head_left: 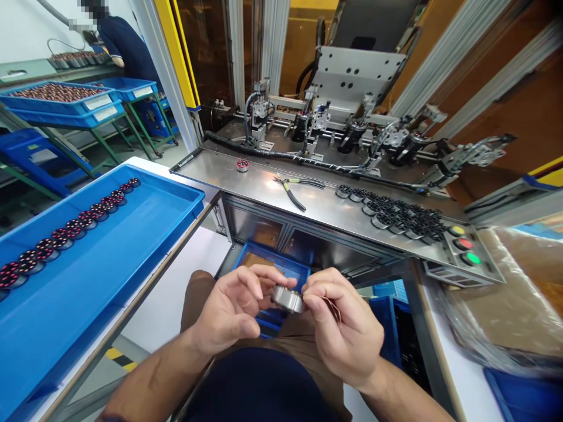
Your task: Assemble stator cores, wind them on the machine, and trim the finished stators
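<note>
A round motor stator (287,299) with a smooth metal rim is held over my lap, slightly blurred. My right hand (345,322) pinches its right edge between thumb and fingers. Thin copper wires (333,310) stick out from under those same fingers. From the other side, my left hand (237,305) curls its fingers over and behind the stator, while its thumb stands apart from the rim. Where the left fingertips press is partly hidden. On the metal bench beyond lie cutting pliers (290,193) with dark and yellow-green handles, their jaws pointing left.
One wound stator (242,166) sits on the bench (211,167). Rows of black-topped stators (398,218) stand at right beside a button box (466,246). A blue tray (132,234) at left bears a line of stators. Machine fixtures (352,135) line the back; a co-worker (127,44) stands far left.
</note>
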### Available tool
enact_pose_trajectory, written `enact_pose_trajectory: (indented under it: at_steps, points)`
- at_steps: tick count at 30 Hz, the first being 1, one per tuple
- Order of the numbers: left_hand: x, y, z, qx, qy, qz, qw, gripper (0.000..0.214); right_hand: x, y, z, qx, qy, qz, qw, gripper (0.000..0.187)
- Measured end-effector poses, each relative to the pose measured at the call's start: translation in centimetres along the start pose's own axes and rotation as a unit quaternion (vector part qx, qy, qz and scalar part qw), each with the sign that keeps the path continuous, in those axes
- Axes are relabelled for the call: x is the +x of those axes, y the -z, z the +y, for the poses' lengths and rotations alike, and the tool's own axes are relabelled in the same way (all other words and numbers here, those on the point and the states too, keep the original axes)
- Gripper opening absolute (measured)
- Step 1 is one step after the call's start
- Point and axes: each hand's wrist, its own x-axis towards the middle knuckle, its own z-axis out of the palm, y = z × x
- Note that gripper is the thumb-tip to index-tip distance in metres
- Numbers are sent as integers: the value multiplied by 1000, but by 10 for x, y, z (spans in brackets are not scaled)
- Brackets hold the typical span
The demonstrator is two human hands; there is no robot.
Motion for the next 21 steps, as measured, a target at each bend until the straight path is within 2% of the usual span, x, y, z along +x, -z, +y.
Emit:
enact_pose_trajectory:
  at_steps: [3,5,8,10,13,18,21]
  points:
    - [4,0,-1,-22,5,24,999,41,2,4,1,9,34,-33,999,12]
    - [6,0,-3,-17,57,28,998,50,4,7,2,-9,76,-52,996,12]
    - [6,2,-7,-14,192,-64,979,52,6,12,3,-45,117,-65,990,10]
    - [4,4,-9,-12,223,-105,969,42,7,14,3,-62,133,-59,987,10]
    - [1,5,-10,-22,172,-86,981,27,6,13,3,-76,126,-47,988,11]
    - [2,-1,-6,-46,83,-47,994,28,4,9,3,-37,37,-45,998,14]
    - [4,-5,-3,-49,35,-25,998,29,5,9,4,-14,33,-51,998,13]
